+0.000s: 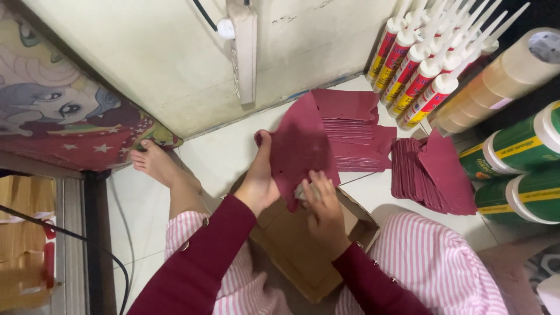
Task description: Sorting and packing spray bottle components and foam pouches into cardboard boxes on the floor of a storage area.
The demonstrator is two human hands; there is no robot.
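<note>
Lap: a flat brown cardboard box (303, 245) lies across the seated person's knees.
Above the box: the left hand (259, 178) and right hand (324, 207) hold one maroon die-cut card sheet (300, 146) between them.
Behind the sheet: a stack of maroon card sheets (353, 131) on the white tiled floor (221, 154), near the wall.
Right of that stack: a second, leaning pile of maroon sheets (431, 172).
Far right: white sealant cartridges (417, 70) behind, green-labelled tubes (519, 169) in front.
</note>
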